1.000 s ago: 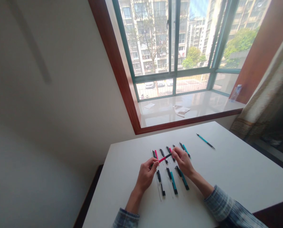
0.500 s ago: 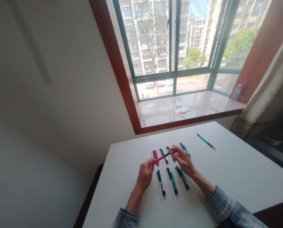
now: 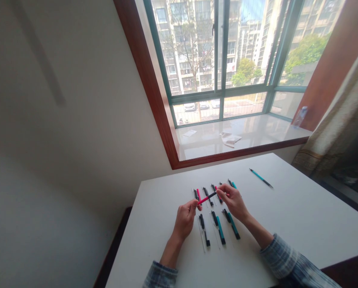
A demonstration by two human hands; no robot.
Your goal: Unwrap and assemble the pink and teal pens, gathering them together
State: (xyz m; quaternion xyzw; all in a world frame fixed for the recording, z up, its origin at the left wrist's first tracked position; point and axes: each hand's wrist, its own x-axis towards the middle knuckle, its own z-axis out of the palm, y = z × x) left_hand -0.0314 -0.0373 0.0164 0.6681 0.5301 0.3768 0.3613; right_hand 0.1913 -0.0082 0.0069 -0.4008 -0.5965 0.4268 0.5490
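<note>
Between my two hands a pink and black pen (image 3: 208, 197) is held at a slant above the table. My left hand (image 3: 185, 218) is closed on its pink end. At the black end, the fingers of my right hand (image 3: 231, 200) pinch it, and they hide the tip. Beneath lie pen parts in two rows: black grip pieces, thin white refills, and pink or teal barrels. In the near row are a black set (image 3: 204, 230) and two sets with teal barrels (image 3: 221, 231). My right hand covers some of the far row.
A whole teal and black pen (image 3: 261, 178) lies apart on the right of the white table (image 3: 296, 208). Behind the table is a window sill (image 3: 203, 150) with a crumpled cloth (image 3: 230, 139) and a clear bottle (image 3: 300, 116). A curtain (image 3: 332, 120) hangs at right.
My right fingers have shifted slightly and closed more tightly around the black end of the pen. The left hand keeps its hold, and the parts on the table lie as before.
</note>
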